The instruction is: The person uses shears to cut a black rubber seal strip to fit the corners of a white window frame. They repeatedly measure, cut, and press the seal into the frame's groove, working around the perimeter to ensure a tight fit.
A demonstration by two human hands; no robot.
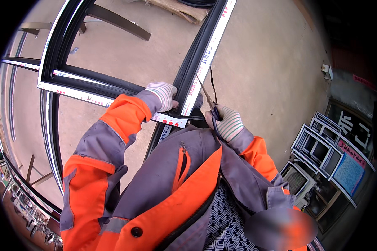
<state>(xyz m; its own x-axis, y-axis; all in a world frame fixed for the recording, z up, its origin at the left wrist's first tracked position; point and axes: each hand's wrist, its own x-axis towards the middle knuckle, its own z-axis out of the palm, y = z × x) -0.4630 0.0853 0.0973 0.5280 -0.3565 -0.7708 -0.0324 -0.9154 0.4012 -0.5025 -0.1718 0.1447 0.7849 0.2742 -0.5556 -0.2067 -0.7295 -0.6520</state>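
Note:
A window frame (92, 97), dark inside with white printed film on its outer faces, lies before me with its near corner close to my body. My left hand (161, 95), in a striped knit glove, is at that corner, fingers curled down against the black inner profile. From under its fingertips a thin black rubber strip (193, 118) crosses the corner toward my right hand. Just right of the frame, my right hand (229, 122), in a matching glove, grips scissors (214, 113) by the handles. Their blades point up and away along the frame's side.
Another long framed piece (51, 125) passes beneath at left. A brown metal bar (121, 23) and a torn cardboard piece (180, 9) lie farther off. Several small sample frames (316, 142) lean at the right beside a blue board (345, 171). Beige floor surrounds the work.

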